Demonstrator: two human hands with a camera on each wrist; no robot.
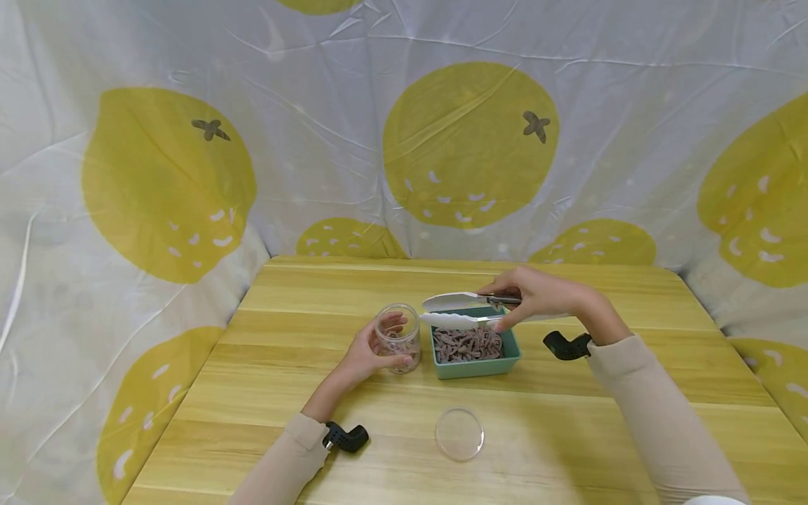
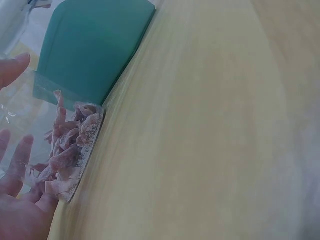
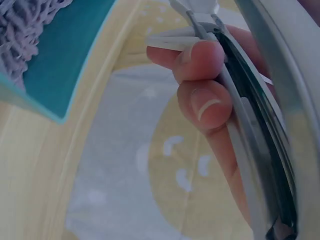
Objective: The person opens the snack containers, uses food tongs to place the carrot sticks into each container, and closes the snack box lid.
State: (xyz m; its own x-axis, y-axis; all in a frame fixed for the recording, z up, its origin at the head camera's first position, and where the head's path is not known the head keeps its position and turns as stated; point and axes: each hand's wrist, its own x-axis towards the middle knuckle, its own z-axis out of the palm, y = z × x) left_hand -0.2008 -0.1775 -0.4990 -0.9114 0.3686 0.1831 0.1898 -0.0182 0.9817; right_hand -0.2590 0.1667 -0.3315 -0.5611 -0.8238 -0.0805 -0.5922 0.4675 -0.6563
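My left hand (image 1: 368,348) grips a clear jar (image 1: 404,330) that stands on the table without a lid. Brownish-pink strips (image 2: 70,145) lie in the bottom of the jar, seen through its wall in the left wrist view. In my right hand (image 1: 536,293) is a pair of tongs (image 1: 454,301) with white tips, held level over a green rectangular box (image 1: 476,367). The tips are spread apart with nothing between them and point left, close to the jar's rim. A heap of similar purplish-brown strips (image 1: 463,347) fills much of the box.
A round clear lid (image 1: 459,435) lies flat on the wooden table (image 1: 315,294), in front of the box. Behind the table hangs a white cloth (image 1: 322,140) printed with yellow fruit. Each wrist wears a black camera mount (image 1: 346,438).
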